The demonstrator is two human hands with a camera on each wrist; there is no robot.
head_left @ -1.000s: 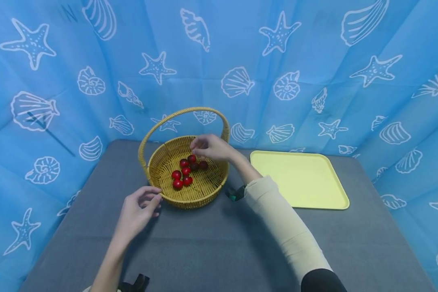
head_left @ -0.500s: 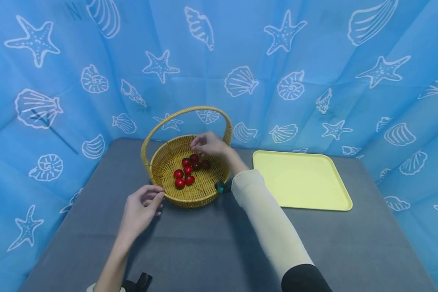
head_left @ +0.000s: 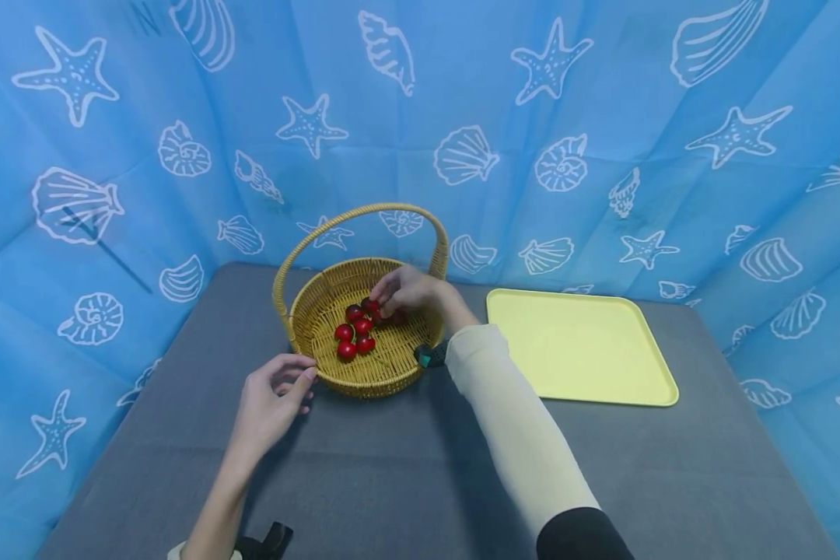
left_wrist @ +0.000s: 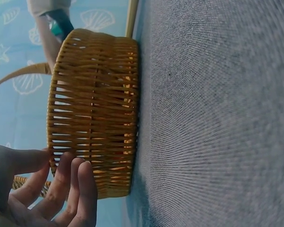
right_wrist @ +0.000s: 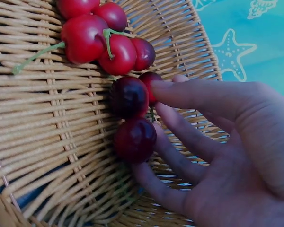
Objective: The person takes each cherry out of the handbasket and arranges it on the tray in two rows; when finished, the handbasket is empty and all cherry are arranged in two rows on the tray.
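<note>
A round wicker basket [head_left: 367, 386] with a tall arched handle holds several red cherries [head_left: 346, 351], some of them dark. My left hand [head_left: 269, 404] pinches the basket's front left rim between thumb and fingers; the left wrist view shows those fingers against the woven wall [left_wrist: 94, 109]. Inside the basket, my right hand [head_left: 413, 292] has thumb and curled fingers around a cherry [right_wrist: 146, 79] at the back of the cluster, though the fingers partly hide it. Two darker cherries, one of them the lowest cherry [right_wrist: 135, 140], lie right beside these fingers. Green stems show in the right wrist view.
To the right of the basket lies a yellow rectangular tray [head_left: 581, 346] on the grey tablecloth [head_left: 392, 474]. A blue curtain [head_left: 406, 101] printed with shells and starfish surrounds the table. The basket handle [head_left: 364, 208] arches behind the right hand.
My right hand has lowered from above the cherries into the cluster, its fingers now around a cherry. The left hand stays at the rim. The head view has shifted slightly.
</note>
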